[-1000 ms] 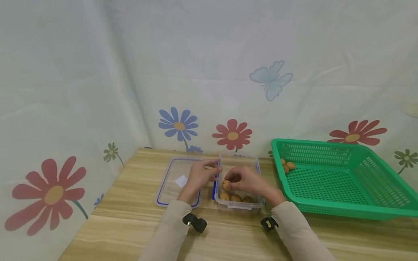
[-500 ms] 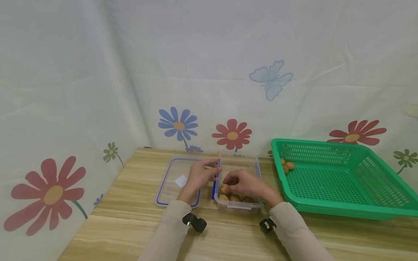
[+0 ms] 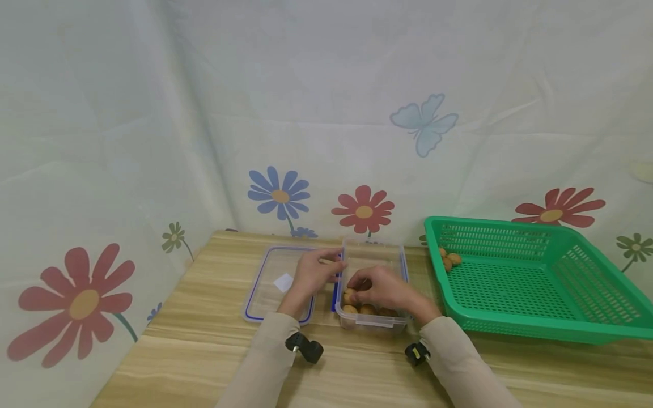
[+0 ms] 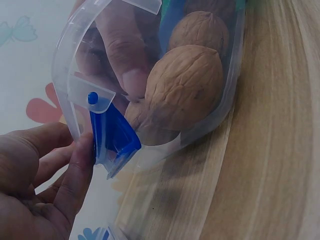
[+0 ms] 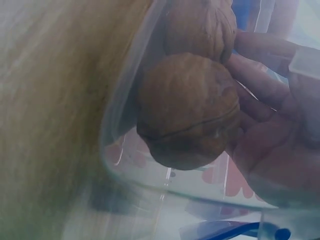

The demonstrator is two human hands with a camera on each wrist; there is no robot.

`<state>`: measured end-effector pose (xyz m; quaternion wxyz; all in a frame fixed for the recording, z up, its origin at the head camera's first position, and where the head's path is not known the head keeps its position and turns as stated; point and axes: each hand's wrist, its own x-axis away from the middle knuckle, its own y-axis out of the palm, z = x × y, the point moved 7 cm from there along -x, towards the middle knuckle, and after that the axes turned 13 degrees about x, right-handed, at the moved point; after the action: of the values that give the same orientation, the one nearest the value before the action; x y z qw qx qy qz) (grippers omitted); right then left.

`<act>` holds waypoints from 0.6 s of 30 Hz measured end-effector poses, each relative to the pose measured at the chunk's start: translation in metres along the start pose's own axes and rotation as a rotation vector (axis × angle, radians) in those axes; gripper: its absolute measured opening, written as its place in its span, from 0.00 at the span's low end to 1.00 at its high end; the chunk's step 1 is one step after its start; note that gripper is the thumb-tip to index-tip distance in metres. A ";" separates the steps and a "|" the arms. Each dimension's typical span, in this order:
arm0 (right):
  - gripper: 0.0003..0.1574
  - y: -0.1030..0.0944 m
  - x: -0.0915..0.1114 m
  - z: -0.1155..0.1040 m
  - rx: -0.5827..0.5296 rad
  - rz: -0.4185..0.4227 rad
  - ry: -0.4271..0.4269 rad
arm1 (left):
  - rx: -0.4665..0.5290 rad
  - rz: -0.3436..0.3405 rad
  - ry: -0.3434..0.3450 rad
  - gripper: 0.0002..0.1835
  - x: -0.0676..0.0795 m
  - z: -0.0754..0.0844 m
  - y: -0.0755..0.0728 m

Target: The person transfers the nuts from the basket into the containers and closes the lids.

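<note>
Right hand (image 3: 384, 287): fingers pinching walnut (image 3: 349, 296) inside clear container (image 3: 374, 322). Left hand (image 3: 314, 273): fingers slightly parted, touching container's side by blue latch (image 4: 111, 134).

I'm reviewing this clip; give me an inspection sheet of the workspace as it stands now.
Surface: wood-grain table.
Job's things: near-end walnuts inside a clear lidded-type container; blue-edged lid off, lying to its left; green perforated basket to its right, with basket walnuts by the left wall, toward the far end.
Clutter: white slip at the lid; on or under it, unclear.
Left hand: touches the container's left side; whether it grips is unclear.
Right hand: pinches a held walnut inside the container.
Cables: nothing seen.
Surroundings: pale curtain printed with flowers and a butterfly; black wrist devices on both arms.
</note>
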<state>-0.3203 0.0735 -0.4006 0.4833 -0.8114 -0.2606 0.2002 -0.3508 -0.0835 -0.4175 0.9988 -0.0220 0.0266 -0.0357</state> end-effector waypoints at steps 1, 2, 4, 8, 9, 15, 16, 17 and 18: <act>0.08 0.000 0.000 0.000 0.000 0.001 -0.004 | -0.002 -0.002 0.003 0.21 0.000 0.000 0.000; 0.09 0.000 0.000 -0.001 -0.001 0.002 -0.006 | -0.002 -0.002 0.006 0.21 0.000 0.000 0.000; 0.09 -0.001 0.000 -0.001 -0.009 0.000 -0.004 | -0.001 -0.002 0.010 0.21 0.000 0.000 0.000; 0.11 -0.002 0.001 0.000 -0.031 -0.003 0.014 | 0.011 -0.004 0.018 0.21 0.001 0.000 0.000; 0.12 -0.003 0.001 0.000 -0.032 -0.002 0.021 | 0.015 -0.005 0.019 0.21 0.001 0.000 0.000; 0.15 -0.014 0.006 0.000 -0.039 0.023 0.042 | 0.017 -0.003 0.017 0.22 0.002 0.000 0.000; 0.15 -0.016 0.006 0.000 -0.038 0.028 0.037 | 0.015 -0.002 0.018 0.22 0.001 0.000 0.000; 0.15 -0.018 0.007 -0.001 -0.034 0.033 0.031 | 0.015 -0.005 0.022 0.22 0.002 0.001 0.000; 0.15 -0.021 0.008 -0.002 -0.032 0.037 0.023 | 0.015 -0.004 0.022 0.22 0.002 0.001 -0.001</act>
<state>-0.3178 0.0855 -0.3816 0.4692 -0.8261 -0.2431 0.1955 -0.3492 -0.0841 -0.4170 0.9985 -0.0144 0.0372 -0.0382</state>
